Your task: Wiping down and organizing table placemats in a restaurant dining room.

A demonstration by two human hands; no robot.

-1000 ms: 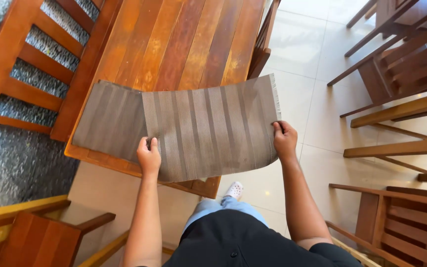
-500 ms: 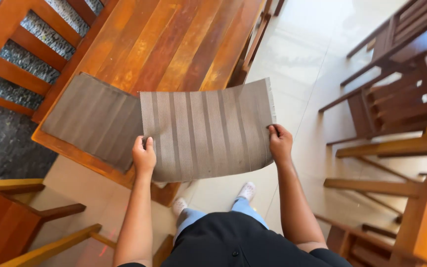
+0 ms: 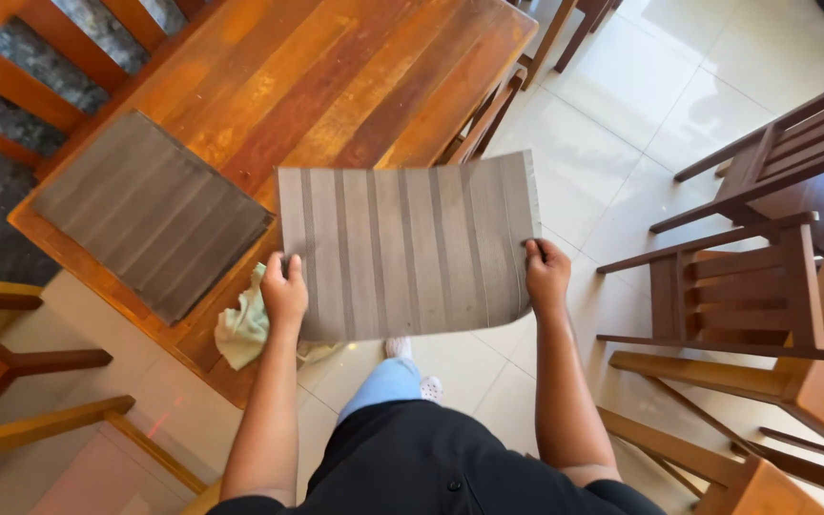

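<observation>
I hold a grey-brown striped placemat (image 3: 407,250) flat in the air by its near edge. My left hand (image 3: 284,292) grips its near left corner and my right hand (image 3: 546,276) grips its near right corner. The mat hangs past the corner of a wooden table (image 3: 336,76), partly over the tiled floor. A second placemat (image 3: 150,212) of the same kind lies flat on the table near its left end. A pale green cloth (image 3: 240,329) lies crumpled on the table's near edge, just beside my left hand.
Wooden chairs (image 3: 736,286) stand to the right on the pale tiled floor (image 3: 622,124). More chairs (image 3: 21,362) are at the left and behind the table. My legs and a white shoe (image 3: 398,348) show below the mat.
The held placemat has come off the table and shifted right, uncovering the green cloth. The view has swung, so the table and the other mat sit further left.
</observation>
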